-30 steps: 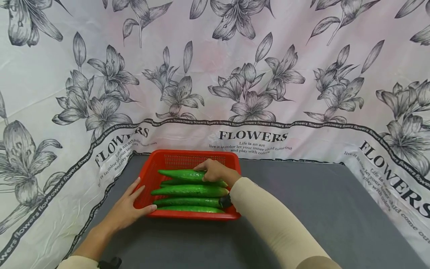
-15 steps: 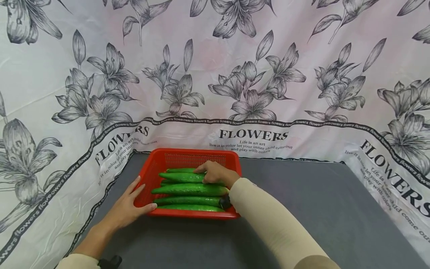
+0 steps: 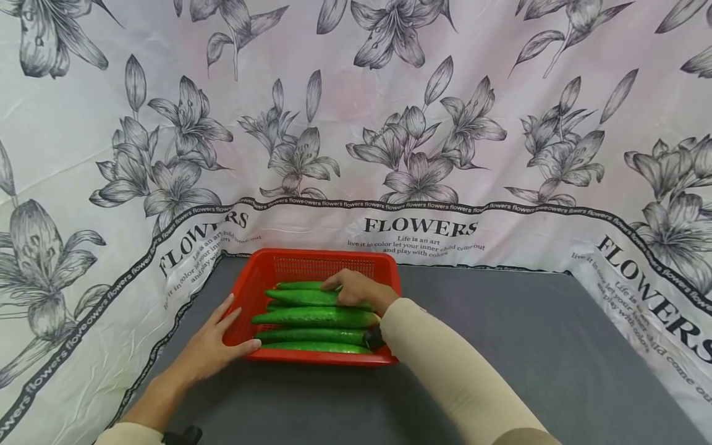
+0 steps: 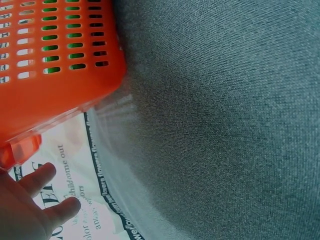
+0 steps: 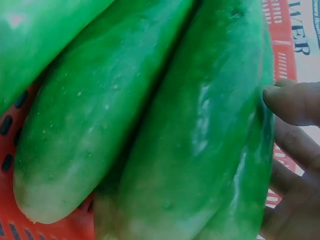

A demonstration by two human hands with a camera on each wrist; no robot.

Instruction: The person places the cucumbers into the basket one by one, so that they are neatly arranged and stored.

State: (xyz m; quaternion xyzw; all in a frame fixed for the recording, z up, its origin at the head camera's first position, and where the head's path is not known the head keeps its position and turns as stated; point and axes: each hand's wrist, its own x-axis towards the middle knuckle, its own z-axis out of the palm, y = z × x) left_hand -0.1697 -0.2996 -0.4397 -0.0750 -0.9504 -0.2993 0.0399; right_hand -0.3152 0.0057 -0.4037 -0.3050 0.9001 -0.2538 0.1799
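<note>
A red plastic basket (image 3: 319,358) with slotted walls holds several long green cucumbers (image 3: 314,317), lying crosswise side by side. My left hand (image 3: 208,346) rests against the basket's left side, its fingers spread along the wall and the thumb on the near left corner. In the left wrist view two fingertips of that hand stick out past the basket wall (image 4: 60,95). My right hand (image 3: 360,290) reaches in from the right and grips a cucumber (image 3: 300,298) near the back. In the right wrist view the thumb (image 5: 290,102) lies against a cucumber's side (image 5: 200,130); cucumbers partly hide the fingers.
The basket stands on a dark grey tabletop (image 3: 500,334), near its back edge. A white cloth (image 3: 423,238) with flower drawings and lettering hangs behind and along both sides. A small black device (image 3: 374,337) sits at the right wrist, over the cucumber ends.
The cucumber in my right hand has come down and slightly nearer, and another cucumber behind it now shows. My left hand keeps its place on the basket.
</note>
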